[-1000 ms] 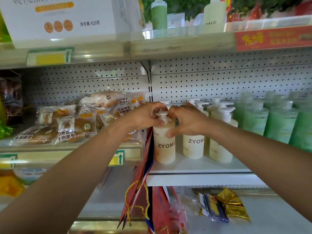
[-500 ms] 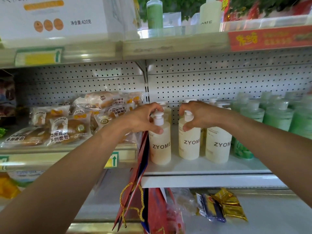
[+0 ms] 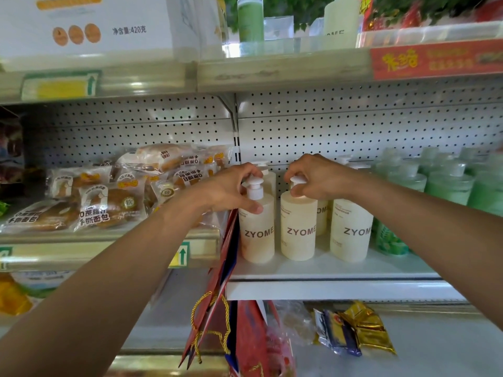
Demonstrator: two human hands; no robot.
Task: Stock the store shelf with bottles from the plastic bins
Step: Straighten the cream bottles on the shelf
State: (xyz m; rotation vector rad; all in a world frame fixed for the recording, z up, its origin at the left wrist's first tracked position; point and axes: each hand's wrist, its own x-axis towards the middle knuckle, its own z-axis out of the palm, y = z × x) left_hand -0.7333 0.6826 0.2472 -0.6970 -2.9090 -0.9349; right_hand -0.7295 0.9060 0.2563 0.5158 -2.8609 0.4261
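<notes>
Three cream ZYOME pump bottles stand in a front row on the white shelf (image 3: 326,273). My left hand (image 3: 231,189) grips the pump neck of the leftmost bottle (image 3: 257,232), thumb on its shoulder. My right hand (image 3: 315,178) pinches the pump head of the middle bottle (image 3: 298,229). The third bottle (image 3: 351,232) stands free to the right. More cream bottles stand behind, mostly hidden by my hands. Both held bottles rest upright on the shelf.
Green pump bottles (image 3: 449,183) fill the shelf's right part. Packaged bread (image 3: 109,197) lies on the left shelf. Red gift bags (image 3: 226,295) hang at the shelf's left end. Snack packets (image 3: 353,330) lie on the lower shelf. A plastic bin (image 3: 435,34) sits on the top shelf.
My hands parted: the right moved from the left bottle's pump to the middle bottle's pump. The middle bottle came forward into line with the left one. The view shifted slightly.
</notes>
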